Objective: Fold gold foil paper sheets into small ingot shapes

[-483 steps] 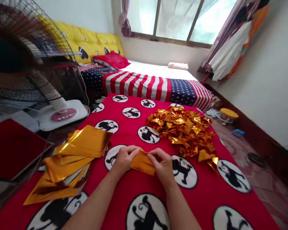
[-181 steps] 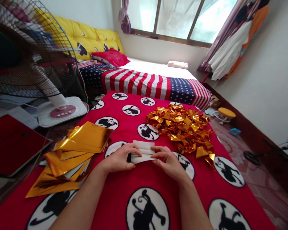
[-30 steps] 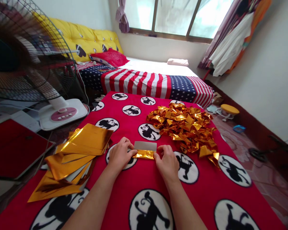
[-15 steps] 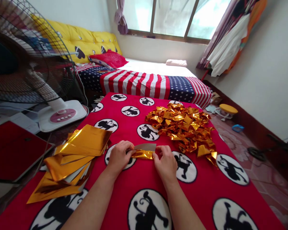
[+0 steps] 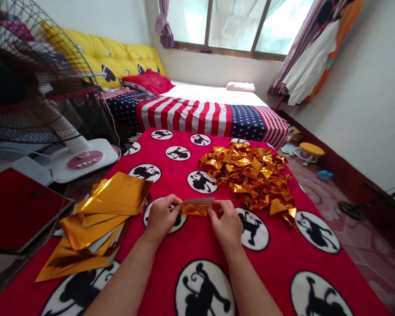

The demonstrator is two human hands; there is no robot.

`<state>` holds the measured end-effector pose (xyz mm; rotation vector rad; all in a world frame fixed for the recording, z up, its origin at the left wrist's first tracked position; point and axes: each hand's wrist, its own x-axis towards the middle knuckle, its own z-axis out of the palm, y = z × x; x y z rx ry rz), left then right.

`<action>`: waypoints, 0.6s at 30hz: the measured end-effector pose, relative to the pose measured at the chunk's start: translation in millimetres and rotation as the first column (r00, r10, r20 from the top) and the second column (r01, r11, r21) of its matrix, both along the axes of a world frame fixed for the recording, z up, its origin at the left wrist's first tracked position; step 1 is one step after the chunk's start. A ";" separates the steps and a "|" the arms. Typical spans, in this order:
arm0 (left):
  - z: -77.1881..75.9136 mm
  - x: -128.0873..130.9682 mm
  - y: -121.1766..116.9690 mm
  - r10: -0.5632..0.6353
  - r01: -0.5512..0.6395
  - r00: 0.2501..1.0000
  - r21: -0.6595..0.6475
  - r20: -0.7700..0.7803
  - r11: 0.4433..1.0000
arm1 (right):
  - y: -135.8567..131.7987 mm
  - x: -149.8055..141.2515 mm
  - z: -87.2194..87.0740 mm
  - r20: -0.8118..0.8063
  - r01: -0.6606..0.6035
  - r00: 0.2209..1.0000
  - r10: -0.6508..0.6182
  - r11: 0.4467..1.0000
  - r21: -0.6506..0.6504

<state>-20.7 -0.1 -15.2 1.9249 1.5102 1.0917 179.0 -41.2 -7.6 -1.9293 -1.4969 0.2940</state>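
Note:
A partly folded sheet of gold foil paper [image 5: 194, 210] is stretched between my two hands at the middle of the table, its grey back showing along the far edge. My left hand [image 5: 163, 217] pinches the left end between thumb and fingers. At the right end, my right hand [image 5: 226, 221] pinches it the same way. To the left lies a loose stack of flat gold foil sheets [image 5: 115, 193]. Beyond my right hand spreads a heap of folded gold foil pieces [image 5: 253, 171].
A red cloth with monkey prints [image 5: 270, 281] covers the table. On the left stand a fan [image 5: 85, 158] and a dark red panel [image 5: 23, 210]. Behind the table is a bed with a flag-patterned cover [image 5: 187, 112]. A yellow stool [image 5: 311, 149] stands on the floor at right.
The grey back strip of the held sheet looks narrower as its far edge tips toward me. Both hands keep their pinch and have barely shifted.

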 end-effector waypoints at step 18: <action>-1.5 12.8 -0.4 -0.075 0.216 0.851 -0.216 0.519 0.952 | 2.8 -8.6 2.1 -0.844 -0.072 0.497 0.202 0.979 0.191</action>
